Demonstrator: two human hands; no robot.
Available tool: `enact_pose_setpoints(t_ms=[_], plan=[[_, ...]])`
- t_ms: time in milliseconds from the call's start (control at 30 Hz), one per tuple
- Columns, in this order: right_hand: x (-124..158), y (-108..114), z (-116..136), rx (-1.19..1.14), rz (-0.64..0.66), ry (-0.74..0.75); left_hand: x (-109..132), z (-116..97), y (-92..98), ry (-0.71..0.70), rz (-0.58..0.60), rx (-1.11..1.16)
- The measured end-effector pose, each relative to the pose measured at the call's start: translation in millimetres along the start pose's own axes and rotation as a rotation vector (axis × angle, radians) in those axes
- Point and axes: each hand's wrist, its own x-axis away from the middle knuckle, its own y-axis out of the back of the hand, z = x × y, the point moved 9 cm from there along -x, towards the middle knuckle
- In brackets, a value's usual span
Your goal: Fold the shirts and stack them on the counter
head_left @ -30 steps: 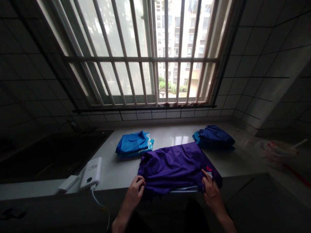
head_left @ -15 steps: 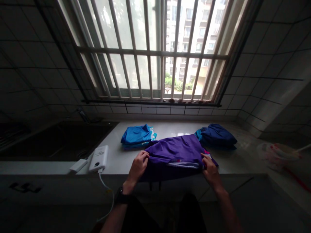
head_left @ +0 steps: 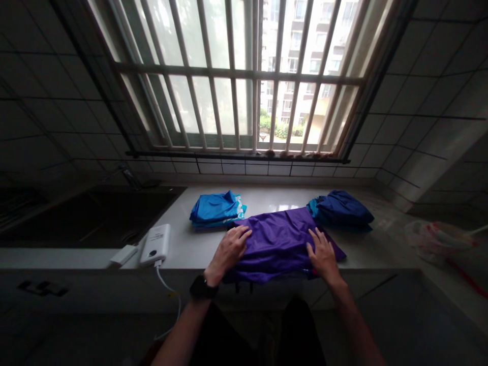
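Purple shirt (head_left: 280, 239) bunched on white countertop (head_left: 183, 244), front edge overhanging counter lip. Left hand (head_left: 229, 249) and right hand (head_left: 323, 256) flat on top, well apart, fingers spread (resting, no pinch). Blue folded shirt (head_left: 215, 209) just behind left, navy bundle (head_left: 340, 208) touching behind right

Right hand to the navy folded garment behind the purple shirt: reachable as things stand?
Likely yes. The right hand lies flat on the purple shirt, and the navy folded garment sits just beyond it; only the shirt's far edge lies between, so the way looks free.
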Motion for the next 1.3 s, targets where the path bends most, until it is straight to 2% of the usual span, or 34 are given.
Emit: enact_pose_setpoints(t_ms=[67,133,200,267,333,467,533,667,733,833,933,1000,1067,1167,1233,1300], plan=[[-7.0,-21.7,-1.6,0.091,0.113,-0.062,-8.9,10.3,-17.9,0.017,0.047,-0.020],[-8.3,-36.6,-7.0,0.173,0.158,-0.074,-2.7,28.0,-33.4,0.094,0.061,-0.049],[-7.9,-43.2,-11.8,0.219,0.149,-0.054,10.2,40.1,-40.7,0.151,0.044,-0.073],[-8.9,-45.3,-15.0,0.241,0.146,-0.048,19.3,42.2,-40.2,0.179,0.022,-0.091],[-13.7,-44.6,-15.0,0.258,0.166,-0.052,18.8,35.0,-36.1,0.174,0.014,-0.094],[-27.7,-41.8,-2.8,0.262,0.262,0.035,1.9,9.7,-32.0,0.051,-0.012,-0.036],[-29.0,-39.2,0.6,0.253,0.277,0.057,-0.5,9.6,-38.6,0.055,-0.007,-0.026],[-20.8,-36.9,-9.8,0.276,0.222,-0.111,14.7,20.6,-56.0,0.144,-0.002,-0.094],[-23.3,-43.3,-6.7,0.276,0.240,-0.120,25.3,18.5,-58.9,0.178,-0.018,-0.137],[-50.8,-49.3,8.1,0.282,0.291,-0.023,34.4,3.4,-56.1,0.247,0.007,-0.194],[-91.3,-48.1,26.6,0.280,0.395,0.099,30.9,-19.7,-44.3,0.292,0.079,-0.244],[-111.3,-42.2,42.0,0.286,0.438,0.167,22.4,-34.0,-35.4,0.251,0.123,-0.243],[-120.2,-30.6,56.8,0.309,0.387,0.167,14.0,-40.8,-27.8,0.170,0.116,-0.220],[-104.7,-16.4,69.2,0.299,0.246,0.025,12.3,-27.5,-27.6,0.119,0.063,-0.216],[-78.5,-24.6,68.3,0.261,0.289,-0.091,17.8,-11.1,-38.4,0.137,0.066,-0.223],[-53.4,-41.3,67.4,0.227,0.399,-0.137,23.5,1.2,-49.5,0.159,0.073,-0.223]])
